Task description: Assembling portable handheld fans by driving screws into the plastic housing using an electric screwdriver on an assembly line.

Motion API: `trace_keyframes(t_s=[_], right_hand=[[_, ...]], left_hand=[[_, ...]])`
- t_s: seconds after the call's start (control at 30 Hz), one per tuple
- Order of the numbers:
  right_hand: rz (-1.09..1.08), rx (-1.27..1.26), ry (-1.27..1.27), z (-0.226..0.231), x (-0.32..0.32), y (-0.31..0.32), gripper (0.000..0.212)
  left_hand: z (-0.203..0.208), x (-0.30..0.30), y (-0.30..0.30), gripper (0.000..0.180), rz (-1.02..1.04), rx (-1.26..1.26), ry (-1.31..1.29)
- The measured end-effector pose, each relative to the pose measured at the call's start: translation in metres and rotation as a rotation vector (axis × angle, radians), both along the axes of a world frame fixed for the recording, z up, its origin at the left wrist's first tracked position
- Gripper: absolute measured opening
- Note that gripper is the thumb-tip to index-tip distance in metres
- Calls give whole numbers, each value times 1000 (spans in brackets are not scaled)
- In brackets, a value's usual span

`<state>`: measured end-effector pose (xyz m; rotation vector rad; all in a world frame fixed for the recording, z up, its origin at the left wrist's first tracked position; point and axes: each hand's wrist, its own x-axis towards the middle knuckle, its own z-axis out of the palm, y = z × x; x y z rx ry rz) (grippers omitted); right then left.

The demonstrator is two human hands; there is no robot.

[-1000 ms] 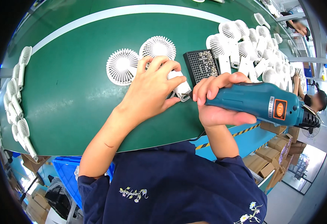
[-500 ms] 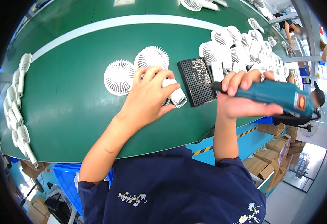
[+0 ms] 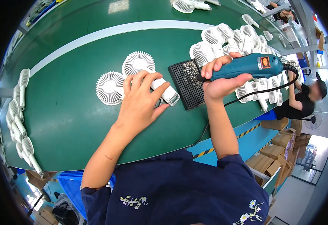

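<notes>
My right hand (image 3: 219, 79) grips a teal electric screwdriver (image 3: 248, 66), held nearly level with its black nose pointing left. The nose is over the right side of a black perforated tray (image 3: 182, 88) that holds many small screws (image 3: 191, 73); the bit's tip cannot be made out. My left hand (image 3: 139, 99) lies across the handles of two white handheld fans, thumb and fingers around them. One fan head (image 3: 138, 63) shows beyond my fingers, with its handle (image 3: 170, 94) emerging toward the tray. The other fan head (image 3: 109, 88) lies left of my hand, its handle mostly hidden.
Many white fans (image 3: 224, 35) crowd the green table (image 3: 66, 123) at the right. A row of fans (image 3: 16, 112) lines its left edge. The screwdriver's black cord (image 3: 259, 91) crosses the right edge. Cardboard boxes (image 3: 274, 152) stand at right, near another person (image 3: 302, 101).
My right hand and the screwdriver have moved left and slightly up in view, the nose now over the tray. The view has shifted; my left hand stays on the fans.
</notes>
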<state>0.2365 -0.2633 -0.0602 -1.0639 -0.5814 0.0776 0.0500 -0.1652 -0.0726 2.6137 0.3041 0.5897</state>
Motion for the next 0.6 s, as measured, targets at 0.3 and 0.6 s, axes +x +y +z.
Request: trace_keyframes(t_s=[0.3, 0.6], right_hand=[[18, 102, 45, 14, -12, -4, 84], [477, 421, 102, 37, -39, -24, 90]], left_hand=[[-8, -1, -17, 47, 60, -56, -134], [-4, 1, -15, 29, 35, -211, -300]])
